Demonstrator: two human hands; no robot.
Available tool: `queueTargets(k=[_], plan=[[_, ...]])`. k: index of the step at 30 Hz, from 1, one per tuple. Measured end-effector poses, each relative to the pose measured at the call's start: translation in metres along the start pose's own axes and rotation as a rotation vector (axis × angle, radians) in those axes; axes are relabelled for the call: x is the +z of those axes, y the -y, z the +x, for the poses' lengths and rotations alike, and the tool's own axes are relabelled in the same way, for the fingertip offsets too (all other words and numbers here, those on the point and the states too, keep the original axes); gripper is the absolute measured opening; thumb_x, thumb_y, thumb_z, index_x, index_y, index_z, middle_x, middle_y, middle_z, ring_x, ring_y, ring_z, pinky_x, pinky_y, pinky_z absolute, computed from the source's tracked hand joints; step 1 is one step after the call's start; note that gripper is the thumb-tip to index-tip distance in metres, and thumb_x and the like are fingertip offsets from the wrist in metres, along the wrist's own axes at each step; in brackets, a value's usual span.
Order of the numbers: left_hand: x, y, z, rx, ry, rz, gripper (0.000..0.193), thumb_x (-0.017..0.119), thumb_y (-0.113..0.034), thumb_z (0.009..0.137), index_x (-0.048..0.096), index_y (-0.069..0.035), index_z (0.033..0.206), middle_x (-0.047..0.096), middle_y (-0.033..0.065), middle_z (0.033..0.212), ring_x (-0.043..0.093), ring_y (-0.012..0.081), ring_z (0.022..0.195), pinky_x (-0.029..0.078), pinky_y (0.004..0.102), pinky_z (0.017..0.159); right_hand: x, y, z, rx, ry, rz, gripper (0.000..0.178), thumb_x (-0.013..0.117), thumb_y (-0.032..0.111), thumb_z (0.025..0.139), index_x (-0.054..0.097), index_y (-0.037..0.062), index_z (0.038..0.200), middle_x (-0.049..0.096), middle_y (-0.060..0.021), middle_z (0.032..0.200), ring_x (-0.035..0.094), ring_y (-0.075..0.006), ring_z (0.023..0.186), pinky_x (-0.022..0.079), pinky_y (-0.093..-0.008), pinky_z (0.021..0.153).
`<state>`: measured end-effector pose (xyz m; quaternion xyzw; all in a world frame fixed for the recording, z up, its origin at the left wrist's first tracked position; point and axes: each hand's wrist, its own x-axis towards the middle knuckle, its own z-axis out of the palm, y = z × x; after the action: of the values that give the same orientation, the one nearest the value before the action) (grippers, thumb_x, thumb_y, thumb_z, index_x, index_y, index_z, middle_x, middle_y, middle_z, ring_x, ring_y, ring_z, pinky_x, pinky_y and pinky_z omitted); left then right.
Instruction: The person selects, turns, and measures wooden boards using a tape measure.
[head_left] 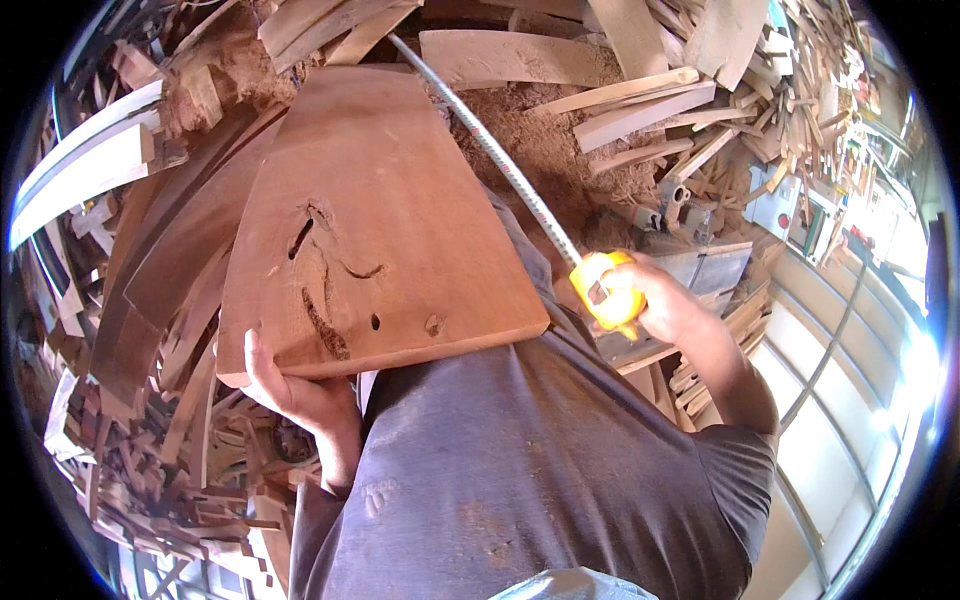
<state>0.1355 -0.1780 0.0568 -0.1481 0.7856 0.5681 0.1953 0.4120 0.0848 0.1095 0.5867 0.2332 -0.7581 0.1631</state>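
Note:
A wide reddish-brown wooden board slants away in front of my body, broad at the near end and narrower at the far end. Cracks, holes and a knot mark its near half. My left hand grips the near left corner, fingers hidden beneath and one digit up over the edge. To the right of the board, my right hand is closed round a yellow tape measure. Its pale blade runs out past the board's right edge toward the far end, where the tip meets wood pieces.
Long dark planks lean at the left, beside a pale beam. Offcuts and sawdust cover the ground ahead. A grey metal box stands at the right, near light wall panels. Scraps pile up at the lower left.

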Motion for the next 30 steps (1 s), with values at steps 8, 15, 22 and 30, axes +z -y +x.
queueTargets(k=[8, 15, 22, 30], plan=[[0.007, -0.014, 0.000, -0.114, 0.040, -0.292, 0.046, 0.056, -0.037, 0.099, 0.055, 0.000, 0.125, 0.062, 0.0153, 0.120, 0.066, 0.0259, 0.107, 0.058, 0.0415, 0.088, -0.075, -0.047, 0.052, 0.040, -0.258, -0.137, 0.062, 0.072, 0.013, 0.081, 0.052, 0.0063, 0.139, 0.060, -0.0076, 0.107, 0.062, -0.0193, 0.087, 0.056, -0.0351, 0.067], [0.006, -0.005, 0.006, -0.011, -0.013, -0.243, 0.048, 0.056, -0.034, 0.098, 0.052, 0.002, 0.129, 0.063, 0.0177, 0.122, 0.068, 0.0305, 0.107, 0.058, 0.0446, 0.089, -0.087, -0.079, 0.074, 0.035, -0.245, -0.086, 0.068, 0.066, 0.006, 0.079, 0.043, 0.0027, 0.143, 0.062, -0.0136, 0.110, 0.064, -0.0258, 0.089, 0.058, -0.0412, 0.068], [0.013, -0.009, 0.002, -0.007, 0.018, -0.350, 0.047, 0.056, -0.031, 0.098, 0.050, 0.002, 0.131, 0.062, 0.0182, 0.123, 0.067, 0.0301, 0.108, 0.057, 0.0437, 0.089, -0.086, -0.093, 0.074, -0.091, -0.208, 0.006, 0.074, 0.065, 0.007, 0.076, 0.042, 0.0031, 0.146, 0.062, -0.0137, 0.112, 0.066, -0.0268, 0.091, 0.059, -0.0406, 0.077], [0.014, -0.008, 0.004, 0.017, -0.006, -0.360, 0.047, 0.057, -0.030, 0.096, 0.049, 0.000, 0.132, 0.061, 0.0165, 0.121, 0.067, 0.0308, 0.107, 0.057, 0.0453, 0.089, -0.093, -0.087, 0.073, -0.190, -0.073, -0.119, 0.092, 0.063, 0.000, 0.068, 0.035, 0.0058, 0.156, 0.059, -0.0113, 0.124, 0.063, -0.0248, 0.104, 0.054, -0.0367, 0.091]])
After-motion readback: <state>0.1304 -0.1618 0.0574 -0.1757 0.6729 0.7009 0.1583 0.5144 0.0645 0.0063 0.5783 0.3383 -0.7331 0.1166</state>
